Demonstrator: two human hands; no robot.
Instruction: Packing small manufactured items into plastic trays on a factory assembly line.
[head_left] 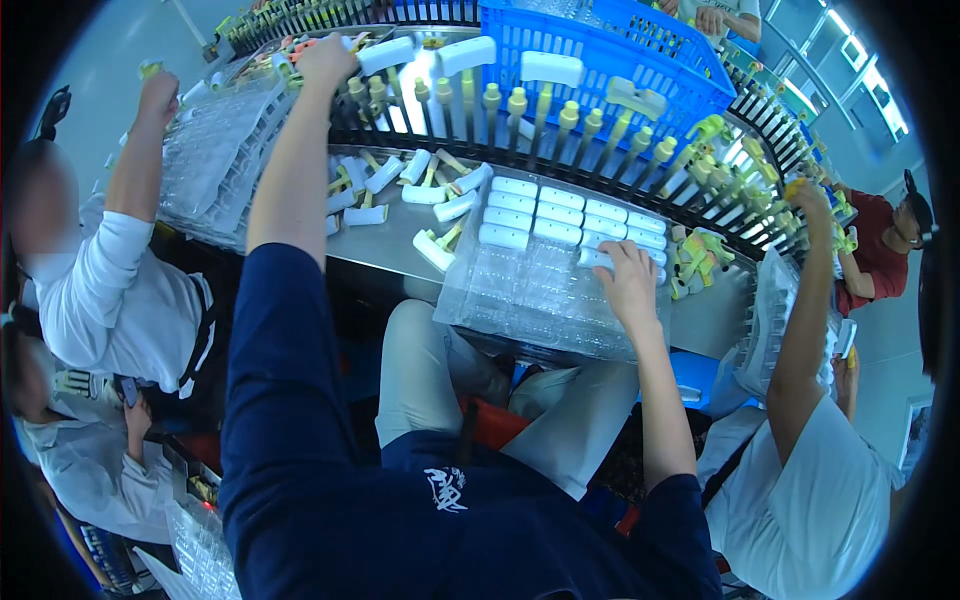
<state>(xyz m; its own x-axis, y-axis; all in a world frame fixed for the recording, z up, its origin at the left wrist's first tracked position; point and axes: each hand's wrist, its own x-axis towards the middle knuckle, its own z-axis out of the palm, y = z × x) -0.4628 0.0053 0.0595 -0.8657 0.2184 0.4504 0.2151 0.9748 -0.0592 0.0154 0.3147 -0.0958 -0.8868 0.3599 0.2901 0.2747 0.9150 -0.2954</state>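
Under right hand (pixel 628 280): white piece (pixel 597 257) pinched, at clear tray (pixel 520 290) edge. Left hand (pixel 325 62) closed on conveyor piece (pixel 385 55). Risk: overhanging tray tipping off lap if pressed.

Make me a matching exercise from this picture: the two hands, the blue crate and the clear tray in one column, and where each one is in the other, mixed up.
1. left hand
2. right hand
3. blue crate
4. clear tray

a. behind the row of pegs
b. resting on the clear tray, at a white piece
c. on the metal bench, part filled with white pieces
d. reaching up to a white piece at the pegs

Pairs: 1-d, 2-b, 3-a, 4-c
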